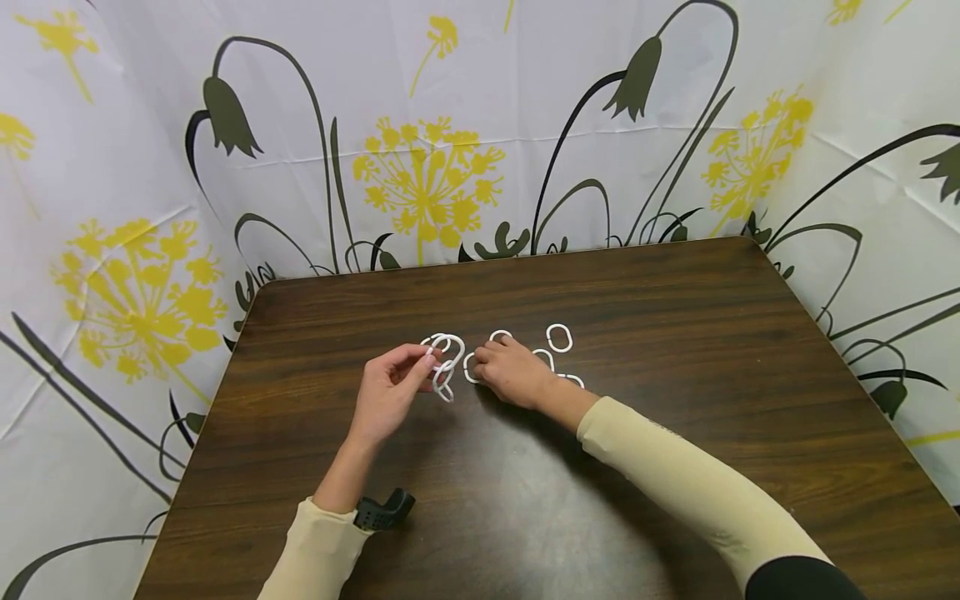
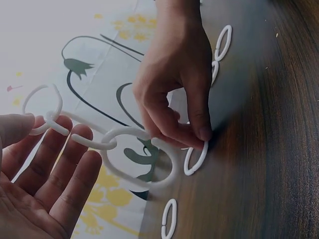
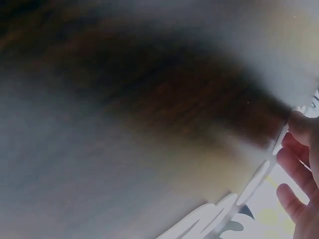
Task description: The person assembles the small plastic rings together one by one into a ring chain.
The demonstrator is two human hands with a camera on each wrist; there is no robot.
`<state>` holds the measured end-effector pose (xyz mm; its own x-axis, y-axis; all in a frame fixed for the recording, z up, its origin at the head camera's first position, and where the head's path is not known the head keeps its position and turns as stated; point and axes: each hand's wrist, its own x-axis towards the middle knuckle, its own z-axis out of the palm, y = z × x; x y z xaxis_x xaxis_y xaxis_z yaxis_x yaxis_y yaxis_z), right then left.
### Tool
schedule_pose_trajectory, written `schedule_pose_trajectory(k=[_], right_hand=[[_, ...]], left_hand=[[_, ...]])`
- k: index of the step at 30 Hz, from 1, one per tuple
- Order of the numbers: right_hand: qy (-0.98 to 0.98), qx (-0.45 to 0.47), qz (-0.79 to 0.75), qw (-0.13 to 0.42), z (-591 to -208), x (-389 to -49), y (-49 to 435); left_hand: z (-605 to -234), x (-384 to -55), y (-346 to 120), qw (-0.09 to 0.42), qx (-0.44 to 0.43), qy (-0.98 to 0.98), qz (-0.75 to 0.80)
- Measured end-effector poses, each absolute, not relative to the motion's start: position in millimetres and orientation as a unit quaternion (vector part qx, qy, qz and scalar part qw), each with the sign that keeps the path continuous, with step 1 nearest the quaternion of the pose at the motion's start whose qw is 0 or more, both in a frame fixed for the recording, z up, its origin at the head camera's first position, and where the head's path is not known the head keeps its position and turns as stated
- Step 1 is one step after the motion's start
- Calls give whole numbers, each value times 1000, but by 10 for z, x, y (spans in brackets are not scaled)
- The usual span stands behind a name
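My left hand (image 1: 382,396) pinches a short chain of white oval plastic links (image 2: 94,144) between thumb and fingers, and the chain hangs above the table. Its other fingers are spread loosely beside the links in the left wrist view. To the right, my right hand (image 1: 513,371) reaches down to the tabletop, thumb and fingertips gripping the upper end of a loose white link (image 2: 201,160). In the right wrist view the thumb (image 3: 300,127) lies against that link, at the right edge.
Several loose white links lie around the right hand, one (image 1: 570,340) farther back and one (image 1: 573,377) beside the wrist. The dark wooden table (image 1: 675,317) meets a flower-printed curtain (image 1: 480,100) behind it. A black strap mount (image 1: 386,510) sits on the left wrist.
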<state>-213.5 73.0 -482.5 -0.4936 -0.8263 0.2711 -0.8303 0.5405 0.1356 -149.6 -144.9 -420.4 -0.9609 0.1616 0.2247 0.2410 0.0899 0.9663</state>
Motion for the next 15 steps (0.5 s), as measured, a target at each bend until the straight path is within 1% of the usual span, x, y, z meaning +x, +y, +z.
schedule_pose_trajectory(k=[8,15], right_hand=[[-868,474,15,151,-4848,-2110,745],[-883,437,98,138,-4793,-2063,781]], left_hand=[[-4212,-1499,-1464,31,-143,-734,-663],[-4207,-1499,-1460,36,-145,-736,-660]])
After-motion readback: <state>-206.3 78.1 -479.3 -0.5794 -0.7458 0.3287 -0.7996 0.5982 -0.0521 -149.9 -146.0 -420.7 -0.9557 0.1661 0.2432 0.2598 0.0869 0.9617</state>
